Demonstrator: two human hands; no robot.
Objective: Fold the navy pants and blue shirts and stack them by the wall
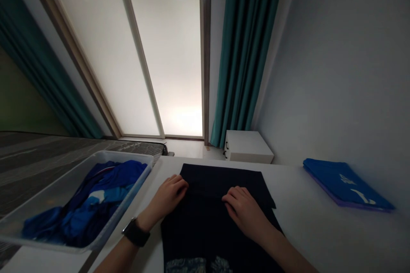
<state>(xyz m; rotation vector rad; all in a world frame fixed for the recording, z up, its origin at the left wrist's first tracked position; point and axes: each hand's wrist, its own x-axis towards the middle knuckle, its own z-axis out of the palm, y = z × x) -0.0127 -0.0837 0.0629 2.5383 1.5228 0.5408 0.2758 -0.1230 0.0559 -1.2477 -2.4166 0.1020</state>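
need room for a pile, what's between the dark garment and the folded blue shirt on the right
Only bare white table lies there, in the head view.

On your left sits a clear bin (48, 187) of blue clothes (96, 204); on your right, a folded blue shirt (346, 183); beyond the table (320, 230), a white cabinet (248, 147).

White table (314, 230) with dark garment (208, 222), clear bin (51, 194), folded blue shirts (346, 185)

Both hands (205, 204) flat on dark garment (218, 222)
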